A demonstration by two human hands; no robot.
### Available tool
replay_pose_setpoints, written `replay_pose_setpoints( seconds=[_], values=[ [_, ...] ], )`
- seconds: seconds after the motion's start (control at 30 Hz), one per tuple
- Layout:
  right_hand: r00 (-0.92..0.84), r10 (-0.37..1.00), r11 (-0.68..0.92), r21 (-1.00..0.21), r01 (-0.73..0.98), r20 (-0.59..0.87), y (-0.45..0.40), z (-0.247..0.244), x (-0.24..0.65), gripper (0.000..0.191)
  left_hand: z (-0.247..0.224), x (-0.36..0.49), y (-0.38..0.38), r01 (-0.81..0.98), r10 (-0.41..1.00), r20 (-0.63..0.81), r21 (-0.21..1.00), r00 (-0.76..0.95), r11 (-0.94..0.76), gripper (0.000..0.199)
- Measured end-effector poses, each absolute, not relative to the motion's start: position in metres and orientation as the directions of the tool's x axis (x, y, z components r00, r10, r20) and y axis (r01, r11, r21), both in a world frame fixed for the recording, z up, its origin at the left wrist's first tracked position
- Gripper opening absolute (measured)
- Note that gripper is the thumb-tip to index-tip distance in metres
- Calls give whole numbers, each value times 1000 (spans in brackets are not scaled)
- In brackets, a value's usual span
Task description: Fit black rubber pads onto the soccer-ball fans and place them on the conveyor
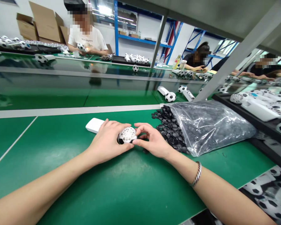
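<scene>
Two hands at center of frame, over green bench mat [61, 178]: left hand [109, 140] curled around white lattice ball [127, 135], right hand [152, 140] half open, fingertips pressed on ball. Bag of black pieces [208, 128] just right; black tray [248, 119] edge beyond, far right.

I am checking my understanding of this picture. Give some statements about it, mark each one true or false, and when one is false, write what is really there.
1. The left hand and right hand both touch a white lattice ball. True.
2. The twisted silver bangle is on the left wrist. False: it is on the right wrist.
3. The clear plastic bag holds many black plastic pieces. True.
4. The white oblong piece lies right of the right hand. False: it lies on the green bench top, against the left hand.
5. A person in a white T-shirt sits across the bench. True.
</scene>
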State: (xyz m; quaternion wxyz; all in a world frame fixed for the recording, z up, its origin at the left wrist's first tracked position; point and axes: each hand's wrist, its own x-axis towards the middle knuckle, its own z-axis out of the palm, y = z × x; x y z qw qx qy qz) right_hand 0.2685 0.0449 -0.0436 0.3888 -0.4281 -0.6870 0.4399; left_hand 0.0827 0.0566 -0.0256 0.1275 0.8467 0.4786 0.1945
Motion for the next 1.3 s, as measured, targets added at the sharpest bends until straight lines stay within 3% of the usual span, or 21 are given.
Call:
replay_pose_setpoints(
  seconds=[0.1,0.2,0.27,0.33,0.43,0.53,0.73,0.83,1.0,1.13,1.3],
  values=[
    [-349,935,136,-976,171,69,46,-44,267,26,-26,83,58,739,859,220,440,462,-510,52],
    [-359,933,144,-954,264,42,50,-39,274,27,-28,81,61,701,839,208,470,502,-536,51],
    [-387,921,225,-863,452,38,52,-32,284,25,-29,79,62,676,817,200,475,540,-563,57],
    [-395,919,293,-692,659,12,53,-26,295,22,-30,77,62,672,808,211,463,550,-578,62],
    [-374,927,315,-465,827,-37,53,-22,304,17,-28,75,61,686,813,209,448,543,-573,62],
    [-385,920,329,-385,862,-74,51,-24,306,10,-24,74,57,672,799,134,471,586,-572,59],
    [-324,944,289,-312,905,-66,48,-24,305,18,-31,79,49,669,820,86,533,566,-518,69],
    [-355,931,304,-365,880,-81,48,-24,305,14,-32,80,50,628,807,73,589,586,-509,63],
    [-442,895,320,-615,720,-52,47,-19,304,2,-24,76,53,595,759,0,620,652,-511,62],
    [-540,836,472,-624,623,94,44,-14,302,12,-19,74,53,576,728,1,611,685,-543,61],
    [-543,838,373,-788,490,59,39,-15,298,10,-21,75,52,548,717,24,627,697,-554,58]
  ],
)
